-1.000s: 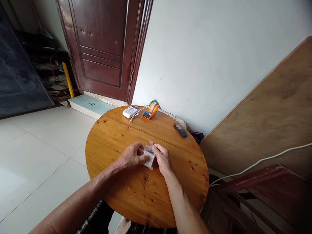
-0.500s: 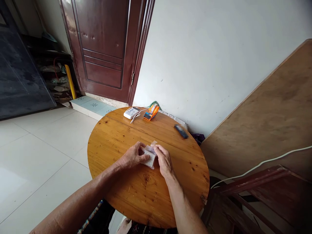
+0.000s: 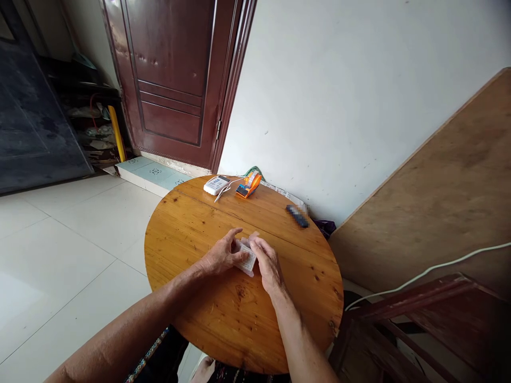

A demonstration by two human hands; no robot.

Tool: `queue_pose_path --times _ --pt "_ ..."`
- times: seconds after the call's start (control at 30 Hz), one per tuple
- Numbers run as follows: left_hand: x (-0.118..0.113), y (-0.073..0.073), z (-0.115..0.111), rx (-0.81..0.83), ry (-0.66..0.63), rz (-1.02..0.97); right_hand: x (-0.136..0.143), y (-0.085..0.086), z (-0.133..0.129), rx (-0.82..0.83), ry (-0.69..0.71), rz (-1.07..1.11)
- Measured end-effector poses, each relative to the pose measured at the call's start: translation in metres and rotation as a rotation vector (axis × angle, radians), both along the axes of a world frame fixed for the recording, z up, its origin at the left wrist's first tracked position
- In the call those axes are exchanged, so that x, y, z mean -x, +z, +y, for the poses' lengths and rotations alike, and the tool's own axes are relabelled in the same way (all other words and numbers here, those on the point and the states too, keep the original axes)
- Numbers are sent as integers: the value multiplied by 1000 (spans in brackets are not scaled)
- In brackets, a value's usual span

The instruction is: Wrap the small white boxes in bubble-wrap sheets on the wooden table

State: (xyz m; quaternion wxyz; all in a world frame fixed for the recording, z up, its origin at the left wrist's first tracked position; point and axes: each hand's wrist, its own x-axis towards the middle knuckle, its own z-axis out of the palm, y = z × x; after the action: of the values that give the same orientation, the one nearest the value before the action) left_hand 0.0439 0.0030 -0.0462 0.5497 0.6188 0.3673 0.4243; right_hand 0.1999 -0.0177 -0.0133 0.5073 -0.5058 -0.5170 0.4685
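Note:
A small pale pack with a patterned face, which looks like a deck of cards (image 3: 248,258), lies low over the table inside a clear plastic bag (image 3: 246,242). My left hand (image 3: 225,255) grips the deck from its left side, thumb across the face and index finger raised off it. At the far right corner, the closed fingers of my right hand (image 3: 266,260) pinch the plastic; a bit of it sticks out beyond the fingertips. My fingers hide part of the bag's upper end.
The round wooden table (image 3: 191,223) bears a white device with a cable (image 3: 216,184), an orange tape dispenser (image 3: 248,186) and a blurred dark object (image 3: 297,216). Behind it rises a white wall (image 3: 339,96). A wooden board (image 3: 439,186) leans at the right.
My left index finger has lifted away from the deck and points outward. My right fingers have shifted slightly over the plastic, pressing it down closer to the deck.

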Motion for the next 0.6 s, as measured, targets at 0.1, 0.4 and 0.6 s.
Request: queue_pose_path --times 0.1,0.4,0.6 --pt "1 4 -1 15 -44 -5 0 1 1 -12 -37 -5" --pt "0 8 -1 71 -45 -43 2 -1 5 -66 -118 -38" --pt "3 11 0 89 -88 -77 0 2 11 -49 -143 43"
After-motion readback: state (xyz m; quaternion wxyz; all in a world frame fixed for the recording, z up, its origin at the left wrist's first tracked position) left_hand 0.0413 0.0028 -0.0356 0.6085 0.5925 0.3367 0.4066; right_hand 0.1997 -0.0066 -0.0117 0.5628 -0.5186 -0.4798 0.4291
